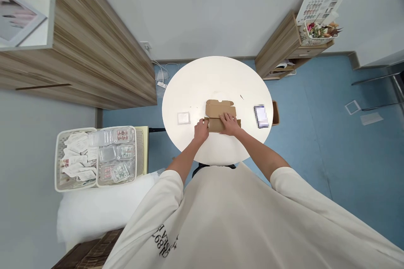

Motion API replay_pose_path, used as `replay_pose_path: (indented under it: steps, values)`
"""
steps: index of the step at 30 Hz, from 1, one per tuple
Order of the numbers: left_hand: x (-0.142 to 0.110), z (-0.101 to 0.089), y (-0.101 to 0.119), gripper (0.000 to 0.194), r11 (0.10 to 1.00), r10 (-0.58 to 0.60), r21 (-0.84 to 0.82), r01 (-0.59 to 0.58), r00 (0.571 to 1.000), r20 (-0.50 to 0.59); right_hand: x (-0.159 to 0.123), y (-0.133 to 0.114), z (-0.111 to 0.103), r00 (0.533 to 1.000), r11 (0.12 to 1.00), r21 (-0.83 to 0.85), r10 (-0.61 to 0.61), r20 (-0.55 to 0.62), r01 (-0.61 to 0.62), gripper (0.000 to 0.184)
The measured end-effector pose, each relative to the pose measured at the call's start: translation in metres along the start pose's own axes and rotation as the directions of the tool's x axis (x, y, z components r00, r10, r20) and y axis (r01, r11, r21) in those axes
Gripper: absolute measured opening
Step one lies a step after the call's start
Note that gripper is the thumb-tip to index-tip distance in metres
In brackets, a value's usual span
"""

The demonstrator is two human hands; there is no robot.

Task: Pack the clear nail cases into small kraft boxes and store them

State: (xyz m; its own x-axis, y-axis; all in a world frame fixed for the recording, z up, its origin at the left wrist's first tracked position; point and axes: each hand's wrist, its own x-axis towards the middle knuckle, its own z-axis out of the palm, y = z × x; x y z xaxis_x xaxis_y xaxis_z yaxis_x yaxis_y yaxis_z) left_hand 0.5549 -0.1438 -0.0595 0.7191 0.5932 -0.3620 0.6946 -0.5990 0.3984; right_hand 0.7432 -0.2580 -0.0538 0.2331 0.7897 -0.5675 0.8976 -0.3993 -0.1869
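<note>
A brown cardboard box (221, 111) lies partly unfolded on the round white table (195, 80), its lid flap spread toward the far side. At its left end, my left hand (201, 129) has its fingers closed on the edge of the side flap. My right hand (230, 124) rests on the right part of the cardboard, fingers spread and pressing on its surface. A small clear flat case (183, 118) sits on the table to the left of the box. To the right lies a phone-like item (261, 116), blurred out.
White baskets (57, 159) with clear packs and paper packets stand at lower left, beside white wrapping (104, 206). A wooden cabinet (116, 50) rises at left. A small wooden shelf unit (280, 42) with a flower basket (322, 35) is at right. A brown bin (275, 113) touches the table's right side.
</note>
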Motion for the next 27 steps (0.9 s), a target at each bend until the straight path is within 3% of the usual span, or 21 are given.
replay_pose_path:
  steps: [6,9,18,27]
  values:
    - [-0.009,-0.002,0.005,0.068,0.992,0.122,-0.035,-0.123,0.992,-0.016,-0.001,-0.002,0.000,1.000,1.000,-0.004,0.004,-0.004,-0.004,0.118]
    - [-0.010,-0.002,0.009,0.069,0.983,0.158,-0.094,-0.160,0.987,-0.030,-0.001,-0.002,0.000,1.000,1.000,-0.008,0.008,-0.010,-0.008,0.119]
    - [0.009,0.007,0.010,0.038,0.954,-0.089,-0.276,0.114,0.991,0.103,-0.001,-0.002,0.001,1.000,1.000,0.003,0.016,-0.004,-0.016,0.127]
    - [0.016,-0.004,0.018,0.022,0.985,-0.144,-0.065,0.160,0.969,0.203,-0.003,-0.002,0.008,1.000,1.000,0.011,0.013,-0.004,-0.013,0.129]
